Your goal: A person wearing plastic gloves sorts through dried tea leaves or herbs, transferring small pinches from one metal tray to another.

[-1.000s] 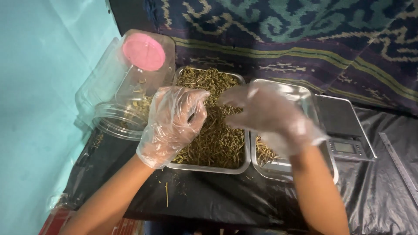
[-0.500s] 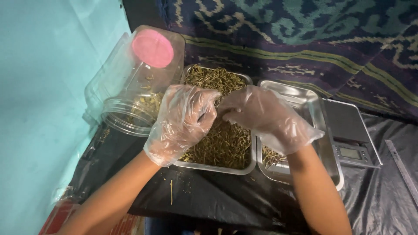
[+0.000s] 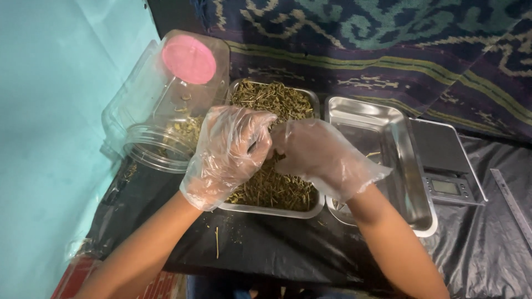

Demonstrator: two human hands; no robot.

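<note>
Two gloved hands, the left hand (image 3: 230, 155) and the right hand (image 3: 318, 155), met over one of two steel trays (image 3: 363, 113). One clear jar (image 3: 158, 105) lay left of the left hand. Right of the right hand sat one scale (image 3: 443, 160) and one metal ruler (image 3: 512, 205).
</note>
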